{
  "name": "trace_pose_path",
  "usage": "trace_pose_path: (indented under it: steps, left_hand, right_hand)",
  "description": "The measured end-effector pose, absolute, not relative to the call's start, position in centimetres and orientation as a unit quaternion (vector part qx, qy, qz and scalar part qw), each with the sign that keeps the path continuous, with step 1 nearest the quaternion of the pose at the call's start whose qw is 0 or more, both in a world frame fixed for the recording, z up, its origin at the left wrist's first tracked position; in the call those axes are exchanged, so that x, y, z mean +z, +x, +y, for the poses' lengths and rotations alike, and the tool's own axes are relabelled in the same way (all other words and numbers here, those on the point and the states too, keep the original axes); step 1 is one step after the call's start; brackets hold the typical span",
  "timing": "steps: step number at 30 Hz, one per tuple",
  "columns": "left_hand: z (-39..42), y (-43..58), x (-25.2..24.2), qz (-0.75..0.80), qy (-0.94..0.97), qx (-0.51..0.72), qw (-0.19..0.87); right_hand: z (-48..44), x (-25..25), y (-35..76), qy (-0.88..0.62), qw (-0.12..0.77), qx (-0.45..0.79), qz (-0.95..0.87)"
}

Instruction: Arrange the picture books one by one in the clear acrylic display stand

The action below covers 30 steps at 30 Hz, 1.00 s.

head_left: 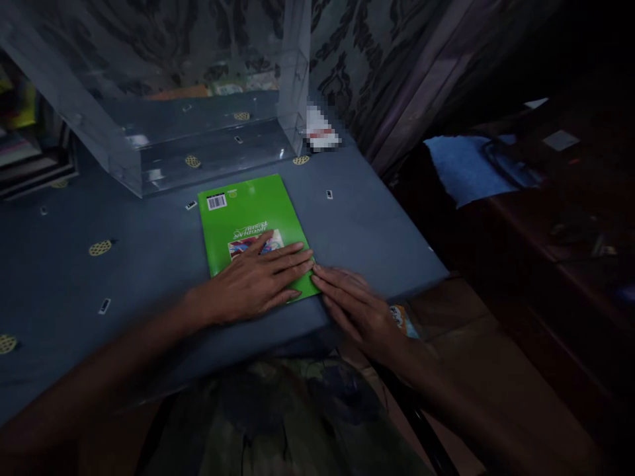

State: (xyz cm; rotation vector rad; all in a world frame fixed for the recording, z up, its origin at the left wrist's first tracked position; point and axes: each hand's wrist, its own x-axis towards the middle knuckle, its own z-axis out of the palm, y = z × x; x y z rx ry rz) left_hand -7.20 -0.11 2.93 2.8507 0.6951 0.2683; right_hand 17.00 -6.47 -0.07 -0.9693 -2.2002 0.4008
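Note:
A green book (248, 208) lies on the table with its printing upside down to me, a barcode near its far left corner. My left hand (258, 281) rests flat across the near part of it, fingers stretched toward its right edge and partly over a colourful picture. At the near right edge of the book is my right hand (354, 301), its fingers pressed together and the tips touching that edge. The underside of the right fingertips is hidden.
Behind the book stands a clear plastic box (213, 142). Stacked books (32, 145) sit at the far left. A white packet (322, 129) lies beside the box. The blue patterned tablecloth (372, 231) ends at the right, with a blue cloth (471, 165) beyond.

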Motion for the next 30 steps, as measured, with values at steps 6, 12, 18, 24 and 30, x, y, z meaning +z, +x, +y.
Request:
trace_pose_path:
  steps: [6,12,18,24,30]
  left_hand:
    - [-1.7,-6.9,3.4,0.243,0.964,0.089,0.068]
    - [-5.2,-6.7,3.3,0.247,0.962,0.106,0.048]
    - [-6.9,-7.5,2.9,0.270,0.959,0.085,-0.002]
    - [-10.1,-10.5,2.5,0.342,0.934,0.100,-0.018]
    - [-13.0,-13.1,2.7,0.415,0.900,0.133,-0.005]
  right_hand:
    - [-7.2,0.0,17.1,-0.379,0.334,0.152,-0.850]
    - [-8.5,-0.3,17.5,-0.360,0.345,0.123,-0.858]
    - [-8.4,-0.1,17.4,-0.348,0.335,0.100,-0.870]
    - [-8.3,0.2,17.5,-0.349,0.319,0.070,-0.878]
    - [-7.5,1.8,15.1,-0.287,0.318,0.105,-0.898]
